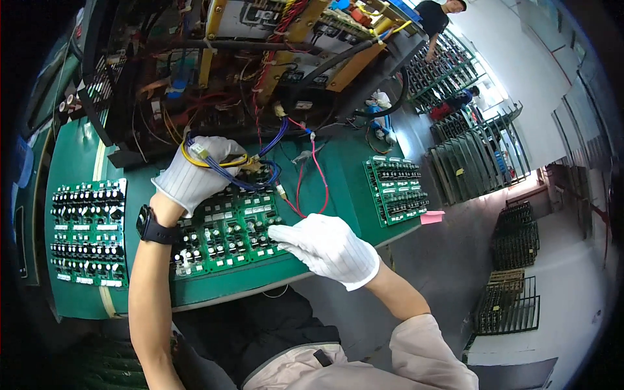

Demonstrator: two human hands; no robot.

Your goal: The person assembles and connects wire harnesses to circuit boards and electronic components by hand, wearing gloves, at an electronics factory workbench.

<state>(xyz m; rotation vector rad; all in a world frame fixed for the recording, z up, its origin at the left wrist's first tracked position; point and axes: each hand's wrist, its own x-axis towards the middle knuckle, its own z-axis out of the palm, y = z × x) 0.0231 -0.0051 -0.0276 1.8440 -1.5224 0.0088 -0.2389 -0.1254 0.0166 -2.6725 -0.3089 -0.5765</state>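
I am looking down on a green circuit-board panel (224,246), crowded with small round components, that is lying on a green table (344,185) under two white-gloved hands; its long axis is running roughly left to right, the right end tilting slightly away. The left hand (188,179) is overlapping the panel's far left part and gripping a bundle of blue and yellow wires (221,171), so the panel is lying nearer the body than that grip. The right hand (328,250) is pointing leftward, fingertips nearest the panel's right edge; I cannot tell whether they are pinching anything. Another panel (89,234) is lying at left, a third panel (395,188) at right, and an open electronics cabinet (240,25) is standing beyond.
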